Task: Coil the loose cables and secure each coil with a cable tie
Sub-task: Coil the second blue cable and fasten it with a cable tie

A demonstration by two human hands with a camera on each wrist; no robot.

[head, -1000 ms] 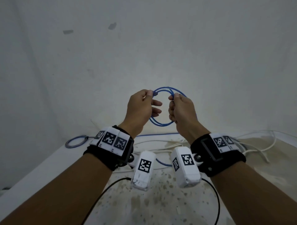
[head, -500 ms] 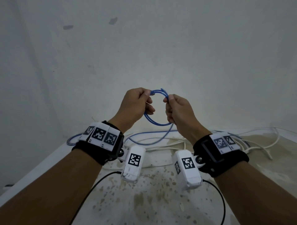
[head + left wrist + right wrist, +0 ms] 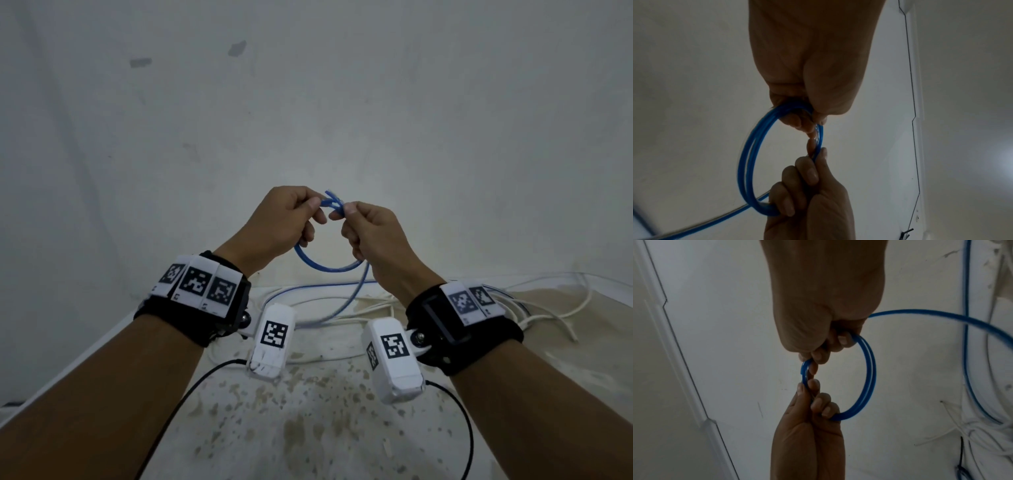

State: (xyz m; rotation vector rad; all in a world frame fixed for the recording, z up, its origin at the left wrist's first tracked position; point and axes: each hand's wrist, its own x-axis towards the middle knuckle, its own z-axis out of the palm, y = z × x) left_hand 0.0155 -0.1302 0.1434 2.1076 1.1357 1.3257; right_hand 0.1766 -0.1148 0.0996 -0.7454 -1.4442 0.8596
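Observation:
A blue cable (image 3: 322, 267) is wound into a small coil held up in front of the wall. My left hand (image 3: 291, 222) pinches the top of the coil between thumb and fingers, and my right hand (image 3: 370, 233) grips it on the other side, fingertips almost meeting. In the left wrist view the blue coil (image 3: 748, 162) shows two turns between my left hand (image 3: 807, 110) above and my right hand (image 3: 805, 186) below. The right wrist view shows the coil (image 3: 867, 378) with its loose tail (image 3: 941, 316) trailing off to the table. No cable tie is visible.
The stained white table (image 3: 308, 428) lies below my hands, against a plain wall. Loose white cables (image 3: 548, 308) sprawl along its far edge and right side, with the blue tail (image 3: 342, 308) among them. Black camera leads (image 3: 191, 387) hang from my wrists.
The blue tail has been drawn up off the table and onto the coil. My hands have come closer together at the top of the coil, which now hangs lower between them.

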